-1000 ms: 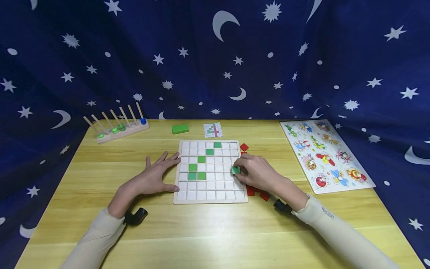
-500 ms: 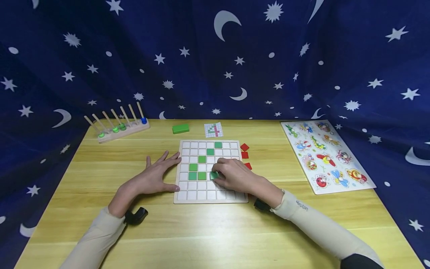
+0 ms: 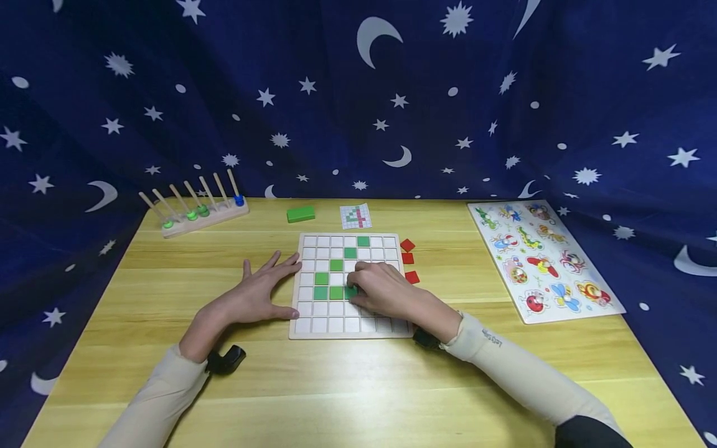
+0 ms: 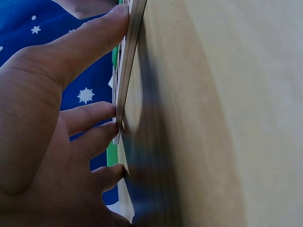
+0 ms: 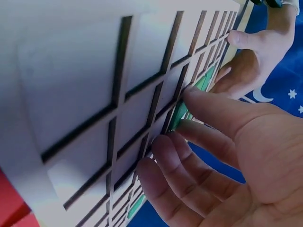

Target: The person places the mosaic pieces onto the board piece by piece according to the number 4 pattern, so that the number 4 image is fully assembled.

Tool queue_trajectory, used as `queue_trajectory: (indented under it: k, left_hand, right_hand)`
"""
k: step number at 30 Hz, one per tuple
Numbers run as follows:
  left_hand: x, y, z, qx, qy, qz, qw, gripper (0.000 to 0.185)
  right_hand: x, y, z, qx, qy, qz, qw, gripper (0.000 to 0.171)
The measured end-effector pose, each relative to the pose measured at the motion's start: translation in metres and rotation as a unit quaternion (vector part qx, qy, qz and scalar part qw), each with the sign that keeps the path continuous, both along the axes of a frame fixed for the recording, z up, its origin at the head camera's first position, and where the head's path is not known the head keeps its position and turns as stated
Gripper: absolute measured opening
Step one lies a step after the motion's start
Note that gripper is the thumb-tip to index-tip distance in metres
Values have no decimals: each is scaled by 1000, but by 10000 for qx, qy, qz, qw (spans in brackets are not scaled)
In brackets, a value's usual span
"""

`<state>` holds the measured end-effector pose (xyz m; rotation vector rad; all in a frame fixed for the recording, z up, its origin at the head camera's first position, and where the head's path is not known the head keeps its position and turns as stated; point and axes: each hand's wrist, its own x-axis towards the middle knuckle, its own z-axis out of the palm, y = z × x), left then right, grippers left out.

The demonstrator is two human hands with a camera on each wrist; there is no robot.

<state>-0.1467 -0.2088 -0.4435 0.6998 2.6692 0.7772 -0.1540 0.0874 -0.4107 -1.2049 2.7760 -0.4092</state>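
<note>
A white grid board (image 3: 319, 325) with a wooden frame lies in the middle of the table. Several green square tiles sit in its cells, forming a diagonal and the start of a row. My right hand (image 3: 386, 291) pinches another green tile (image 5: 179, 114) between thumb and forefinger, right at the cell beside the row's last tile (image 3: 336, 292). Its fingers partly cover that tile in the head view. Fingers spread, my left hand (image 3: 249, 300) rests against the board's left edge, thumb and fingertips touching the frame (image 4: 128, 61) in the left wrist view.
Red tiles (image 3: 412, 277) lie along the board's right side. Behind the board are a small pattern card (image 3: 355, 216) and a green block (image 3: 300, 214). A peg stand with rings (image 3: 207, 218) is at back left, an insect puzzle board (image 3: 543, 261) at right.
My right hand has carried the green tile leftward from the board's right side and down to the cell beside the green row, uncovering red tiles. The left hand stays put.
</note>
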Motion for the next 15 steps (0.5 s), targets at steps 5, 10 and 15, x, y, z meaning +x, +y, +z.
queue_trajectory:
  k: [5,10,15]
  left_hand:
    - [0,1,0,5,1,-37,10000,99]
    - [0,1,-2,-13,39,-77,10000,99]
    - [0,0,-1,-32,58,-68,10000,99]
  right_hand:
    - [-6,10,4,-283,-108,-84,9995,21]
    - [-24,36,18,-719,-64,-640,9953,23]
    - [-49,65,18,-563,-35,-1266,9904,22]
